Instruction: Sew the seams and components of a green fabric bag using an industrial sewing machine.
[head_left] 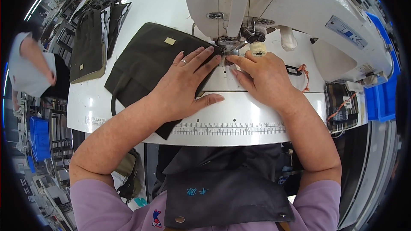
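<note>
My left hand point(188, 81) lies on a dark olive fabric piece point(145, 60) with a small pale label and a strap, its fingers stretched out toward the needle and a ring on one. My right hand point(261, 75) is beside the presser foot point(227, 45) of a white sewing machine point(317, 4), index finger extended to the fabric's edge by the needle plate and thumb apart below it; its other fingers are bent and partly hidden. The fabric's corner under the foot is hard to make out.
Stacked dark fabric pieces point(87, 42) lie at the table's left. Plaid cloth point(340, 102) and a blue bin point(381, 100) are at the right, near a black tool with orange cord point(295, 70). Another person point(32, 64) stands at left. A ruler point(214, 128) runs along the front edge.
</note>
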Available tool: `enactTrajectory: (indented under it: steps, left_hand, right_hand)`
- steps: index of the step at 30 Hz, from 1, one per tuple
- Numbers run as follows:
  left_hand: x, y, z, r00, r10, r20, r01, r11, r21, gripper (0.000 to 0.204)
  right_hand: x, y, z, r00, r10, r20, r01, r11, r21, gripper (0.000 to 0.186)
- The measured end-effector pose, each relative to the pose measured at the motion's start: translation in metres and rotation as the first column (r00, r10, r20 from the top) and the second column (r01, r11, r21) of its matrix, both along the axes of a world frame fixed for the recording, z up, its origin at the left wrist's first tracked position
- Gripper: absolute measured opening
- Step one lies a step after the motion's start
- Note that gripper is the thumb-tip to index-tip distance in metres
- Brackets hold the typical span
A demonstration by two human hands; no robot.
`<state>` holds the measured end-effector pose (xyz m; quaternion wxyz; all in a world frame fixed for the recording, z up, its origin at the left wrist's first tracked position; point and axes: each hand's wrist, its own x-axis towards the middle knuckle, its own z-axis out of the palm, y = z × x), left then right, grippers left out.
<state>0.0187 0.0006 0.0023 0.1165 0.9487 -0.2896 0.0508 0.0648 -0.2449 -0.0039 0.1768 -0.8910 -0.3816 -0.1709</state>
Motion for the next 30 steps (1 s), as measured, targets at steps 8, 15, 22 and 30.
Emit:
enactTrajectory:
  steps: [8,15,22,30]
  left_hand:
    - [0.006,0.012,0.004,0.999,-0.030,0.031,0.027,0.996,0.082,0.082]
    - [0.006,0.011,0.006,1.000,-0.018,-0.005,0.018,0.997,0.078,0.083]
    - [-0.003,0.007,0.008,1.000,0.011,-0.019,-0.009,0.994,0.111,0.087]
    - [-0.025,-0.010,0.020,0.992,0.049,-0.115,-0.036,0.993,0.113,0.071]
  right_hand:
    - [-0.002,0.000,0.000,1.000,-0.014,0.000,0.014,1.000,-0.013,0.025]
    - [-0.002,0.000,0.000,1.000,-0.004,-0.016,0.004,1.000,-0.006,0.024]
    - [-0.001,0.001,0.000,1.000,0.003,-0.016,-0.003,1.000,-0.001,0.025]
    - [-0.001,0.001,-0.001,1.000,-0.002,-0.004,0.002,1.000,-0.002,0.026]
